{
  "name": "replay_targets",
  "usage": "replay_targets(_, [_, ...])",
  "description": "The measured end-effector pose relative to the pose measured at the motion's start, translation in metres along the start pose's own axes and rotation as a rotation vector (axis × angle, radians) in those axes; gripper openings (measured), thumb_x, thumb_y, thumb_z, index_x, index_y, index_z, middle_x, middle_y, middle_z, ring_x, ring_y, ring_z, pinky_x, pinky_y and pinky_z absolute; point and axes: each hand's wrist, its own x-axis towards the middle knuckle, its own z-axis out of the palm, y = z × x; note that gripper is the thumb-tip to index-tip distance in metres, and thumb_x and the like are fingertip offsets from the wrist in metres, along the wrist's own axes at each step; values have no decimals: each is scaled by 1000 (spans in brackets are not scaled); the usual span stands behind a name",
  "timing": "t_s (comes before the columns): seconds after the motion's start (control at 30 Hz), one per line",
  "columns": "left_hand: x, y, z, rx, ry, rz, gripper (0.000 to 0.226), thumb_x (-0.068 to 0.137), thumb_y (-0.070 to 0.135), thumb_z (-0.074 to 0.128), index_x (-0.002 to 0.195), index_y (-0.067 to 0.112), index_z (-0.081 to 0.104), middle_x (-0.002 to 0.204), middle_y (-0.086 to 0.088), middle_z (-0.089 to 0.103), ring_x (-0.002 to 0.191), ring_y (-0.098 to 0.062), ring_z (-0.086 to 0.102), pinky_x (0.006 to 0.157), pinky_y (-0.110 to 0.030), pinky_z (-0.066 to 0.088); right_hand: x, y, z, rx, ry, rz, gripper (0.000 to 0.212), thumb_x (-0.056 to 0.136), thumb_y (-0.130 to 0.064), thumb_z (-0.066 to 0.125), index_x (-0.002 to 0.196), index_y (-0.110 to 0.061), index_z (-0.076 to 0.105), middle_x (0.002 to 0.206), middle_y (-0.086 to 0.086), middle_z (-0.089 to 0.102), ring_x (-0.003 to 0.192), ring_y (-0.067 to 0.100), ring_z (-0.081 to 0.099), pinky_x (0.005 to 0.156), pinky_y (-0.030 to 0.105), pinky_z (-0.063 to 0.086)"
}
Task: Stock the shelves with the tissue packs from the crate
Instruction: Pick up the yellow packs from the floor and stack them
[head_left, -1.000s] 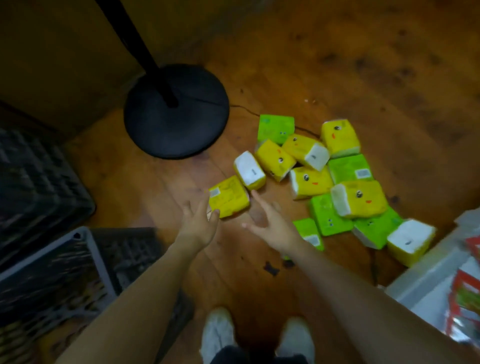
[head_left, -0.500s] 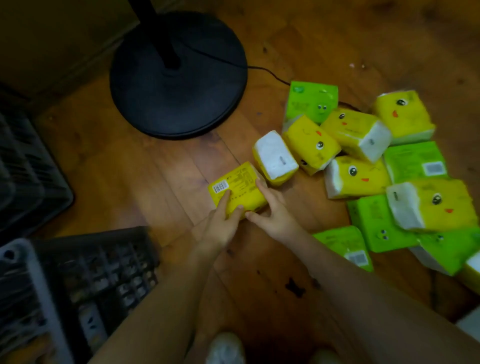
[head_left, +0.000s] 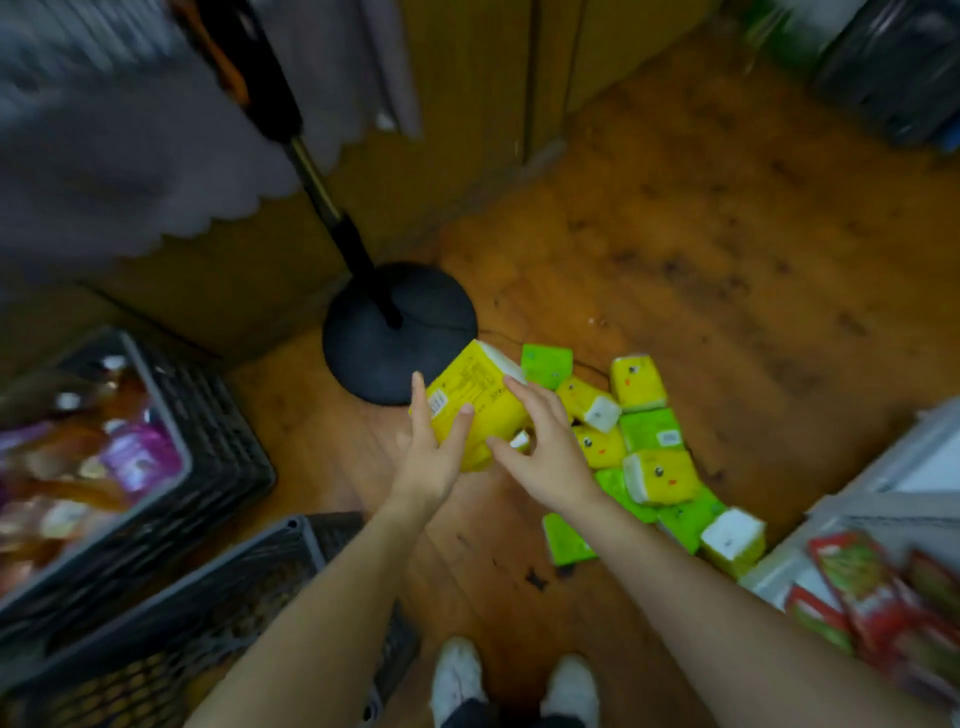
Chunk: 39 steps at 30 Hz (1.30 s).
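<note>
I note both hands on one yellow tissue pack (head_left: 480, 387), held tilted with its barcode face up, in front of the black stand base (head_left: 374, 332). The left hand (head_left: 434, 462) has its fingers spread and clamped on the pack's left side. The right hand (head_left: 545, 462) has its fingers curled on the right side. The other yellow and green packs (head_left: 654, 470) lie heaped on the wooden floor (head_left: 675, 260), just to the right.

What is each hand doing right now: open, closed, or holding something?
Left hand: holding the yellow tissue pack.
Right hand: fingers curled on the same pack, sharing the grip.
</note>
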Motion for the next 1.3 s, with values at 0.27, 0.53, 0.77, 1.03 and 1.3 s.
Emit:
replay_targets(0.27, [-122, 202, -80, -111, 34, 54, 62, 83, 69, 43, 134, 34, 41, 142, -7, 37, 116, -21, 45, 98, -35, 40, -75, -201, -147, -98, 82, -207, 55, 83, -13, 65, 134, -16, 44, 143, 6, 30, 135, 13, 28, 96, 1, 15])
replay_targets(0.53, [-237, 269, -113, -127, -124, 91, 75, 66, 85, 45, 122, 35, 44, 136, -3, 42, 120, -28, 45, 99, -52, 41, -181, -283, -187, -381, 139, -377, 61, 85, -22, 62, 140, -22, 38, 152, 4, 19, 143, 17, 15, 110, 20, 14])
replay_targets(0.77, [-316, 246, -106, -168, -276, 145, 113, 35, 91, 61, 133, 41, 35, 140, -2, 41, 122, -31, 47, 96, -56, 42, -295, -297, -169, -367, 307, -415, 66, 86, -19, 61, 142, -32, 29, 154, 3, 8, 142, 11, 6, 107, 15, 17])
replay_targets(1.03, [-412, 218, -73, -276, -536, 131, 67, 68, 65, 59, 127, 38, 42, 127, 2, 55, 111, -27, 56, 90, -51, 47, -405, -267, -167, 326, 610, 120, 99, 78, -40, 70, 148, -29, 2, 156, -4, -2, 143, 15, 10, 115, 35, 20])
replay_targets(1.3, [-487, 219, 3, -52, -674, 233, 71, 85, 71, 33, 144, 51, -2, 152, 2, 28, 126, -33, 46, 89, -46, 44, -480, -217, -228, 631, 658, 106, 82, 79, -25, 72, 143, -41, 23, 142, -16, 34, 123, 6, 42, 96, 33, 44])
